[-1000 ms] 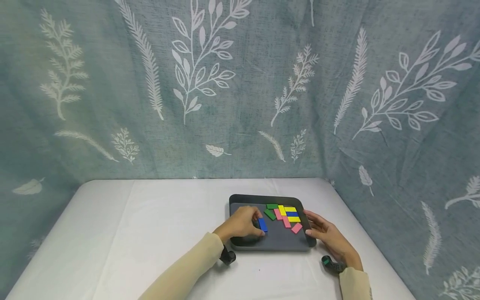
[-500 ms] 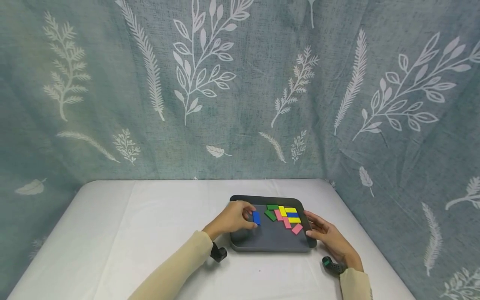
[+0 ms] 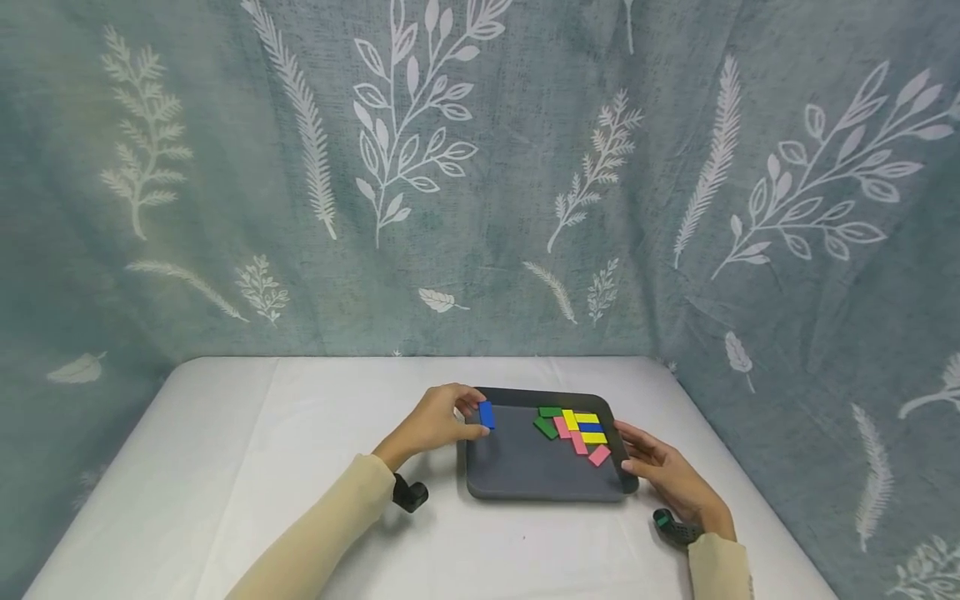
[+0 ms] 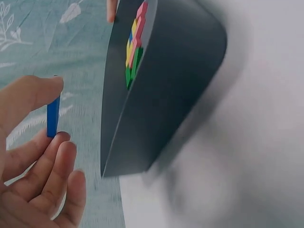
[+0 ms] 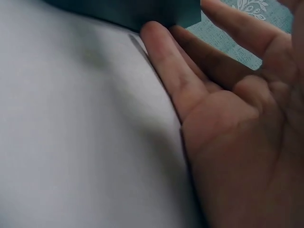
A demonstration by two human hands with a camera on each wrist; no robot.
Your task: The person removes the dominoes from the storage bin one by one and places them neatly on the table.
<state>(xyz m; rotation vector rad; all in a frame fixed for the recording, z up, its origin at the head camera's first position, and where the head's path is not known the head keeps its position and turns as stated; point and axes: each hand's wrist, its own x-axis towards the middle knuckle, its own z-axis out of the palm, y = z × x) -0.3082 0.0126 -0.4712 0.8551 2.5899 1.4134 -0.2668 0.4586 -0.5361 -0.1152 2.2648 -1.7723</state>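
Note:
Between thumb and fingertips, my left hand [image 3: 438, 421] pinches a small flat blue block [image 3: 487, 415] above the back left corner of a dark grey tray [image 3: 525, 479]. In the left wrist view the blue block [image 4: 53, 117] stands on edge between the thumb and fingers, beside the tray's wall [image 4: 161, 95]. My right hand [image 3: 670, 479] holds the tray's right side, with its thumb at the rim and its other fingers along the outside. In the right wrist view, a fingertip [image 5: 154, 35] meets the tray's dark wall [image 5: 123, 12].
Toward the tray's back right lie several flat blocks: green ones [image 3: 546, 428], yellow ones [image 3: 592, 437], pink ones [image 3: 598, 455] and a blue one between two yellow. A white cloth [image 3: 300, 433] covers the table. Leaf-patterned curtains [image 3: 315, 275] hang behind and to the right.
My left hand has lifted the blue block and carried it left and back, from inside the tray to over its back left corner. The right hand stays at the tray's right side.

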